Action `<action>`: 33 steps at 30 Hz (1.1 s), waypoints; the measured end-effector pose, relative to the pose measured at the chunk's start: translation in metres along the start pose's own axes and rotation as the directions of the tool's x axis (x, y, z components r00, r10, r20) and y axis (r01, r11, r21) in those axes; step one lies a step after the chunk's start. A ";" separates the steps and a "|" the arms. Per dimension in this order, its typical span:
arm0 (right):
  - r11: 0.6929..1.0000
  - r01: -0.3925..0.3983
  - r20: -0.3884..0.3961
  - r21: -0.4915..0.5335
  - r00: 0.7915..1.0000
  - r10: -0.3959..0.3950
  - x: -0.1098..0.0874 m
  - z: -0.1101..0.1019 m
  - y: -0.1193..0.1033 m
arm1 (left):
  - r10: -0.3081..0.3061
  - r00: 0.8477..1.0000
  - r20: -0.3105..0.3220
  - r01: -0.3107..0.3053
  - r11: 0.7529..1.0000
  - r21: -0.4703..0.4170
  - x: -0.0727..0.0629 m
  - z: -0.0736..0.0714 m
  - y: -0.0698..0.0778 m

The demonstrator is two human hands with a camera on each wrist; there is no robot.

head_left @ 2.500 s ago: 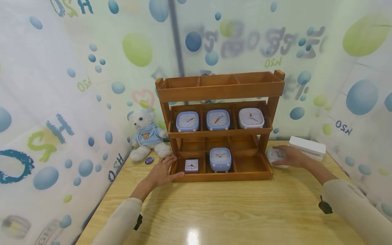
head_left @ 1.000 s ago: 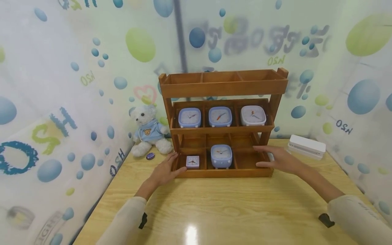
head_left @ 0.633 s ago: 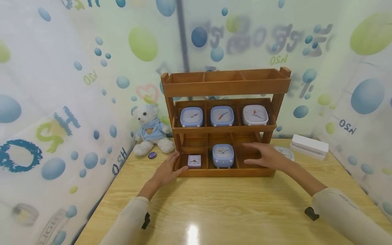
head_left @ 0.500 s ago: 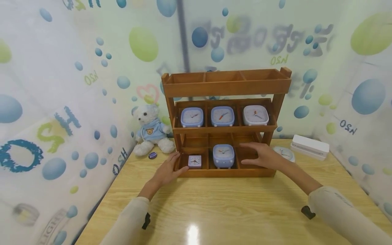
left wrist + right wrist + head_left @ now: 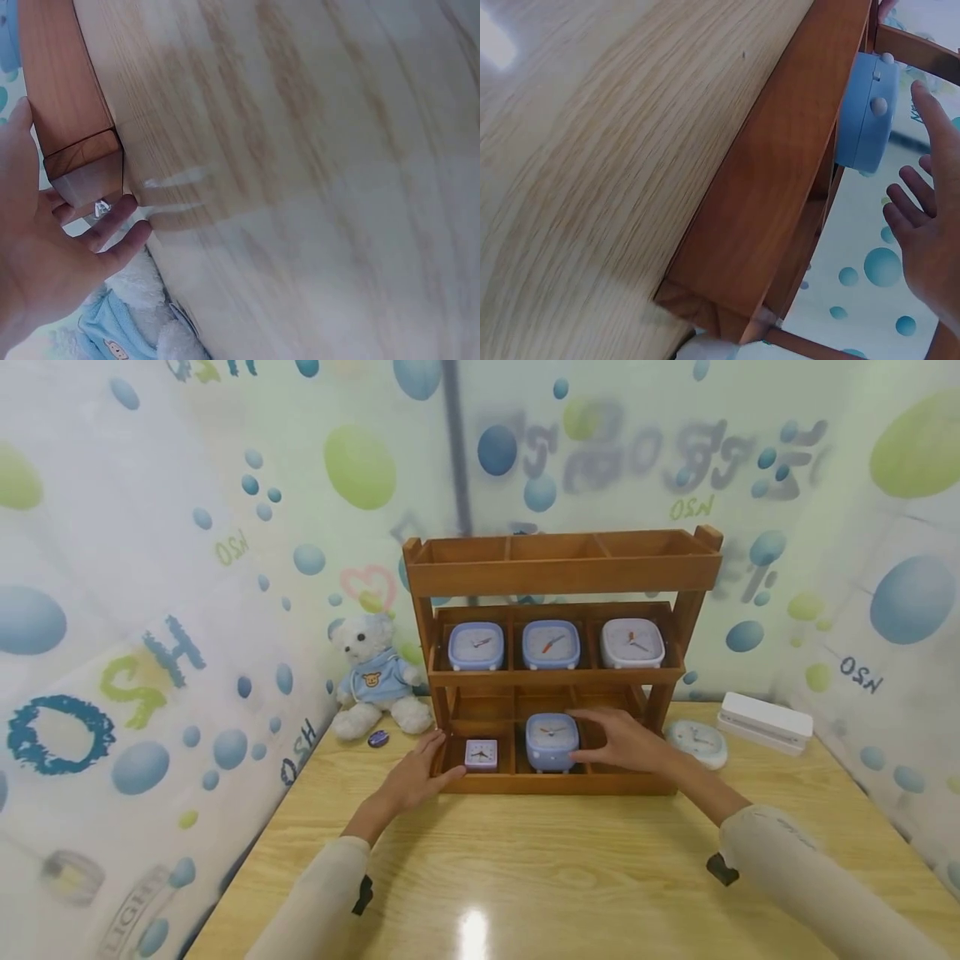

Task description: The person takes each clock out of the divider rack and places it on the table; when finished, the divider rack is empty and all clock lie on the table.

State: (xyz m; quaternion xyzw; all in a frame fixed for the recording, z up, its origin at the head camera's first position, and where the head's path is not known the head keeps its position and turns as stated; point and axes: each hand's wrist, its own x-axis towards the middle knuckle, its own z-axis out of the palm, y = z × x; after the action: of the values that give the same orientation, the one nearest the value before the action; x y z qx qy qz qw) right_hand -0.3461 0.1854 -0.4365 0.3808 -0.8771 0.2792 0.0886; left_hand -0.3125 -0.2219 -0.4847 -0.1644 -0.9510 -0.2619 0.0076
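In the head view, a brown wooden three-tier rack (image 5: pixel 566 575) stands on the table. My left hand (image 5: pixel 412 781) touches its lower left corner, thumb at the front and relaxed fingers at the side, beside a small lilac alarm clock (image 5: pixel 481 755). My right hand (image 5: pixel 626 745) reaches into the lowest tier. Its extended thumb and fingers are spread at the right side of a blue alarm clock (image 5: pixel 552 743) in the middle compartment. In the right wrist view a gap shows between the fingertips and the blue clock. The middle tier bears two blue clocks (image 5: pixel 476 646) and a white clock (image 5: pixel 632 643).
Right of the rack lie a pale round-cornered clock (image 5: pixel 697 743) and a white oblong box (image 5: pixel 765 722). A white teddy bear (image 5: pixel 375 681) in a blue top sits at the left, near a small purple oval object (image 5: pixel 378 738). Patterned curtains surround the wooden table (image 5: pixel 480 868).
My right hand has left the pale clock at the right and moved leftward into the lowest tier, up to the blue clock. My left hand stays at the rack's corner.
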 end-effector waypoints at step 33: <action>0.996 -0.069 0.065 0.056 0.996 0.066 0.031 0.033 0.015 | -0.021 1.000 0.001 0.021 1.000 -0.002 0.001 0.001 -0.003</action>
State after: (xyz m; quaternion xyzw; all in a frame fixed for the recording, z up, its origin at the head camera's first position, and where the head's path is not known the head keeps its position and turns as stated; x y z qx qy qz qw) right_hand -0.3762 0.1563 -0.4592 0.3620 -0.8832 0.2955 0.0402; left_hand -0.3143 -0.2232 -0.4873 -0.1547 -0.9524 -0.2626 0.0041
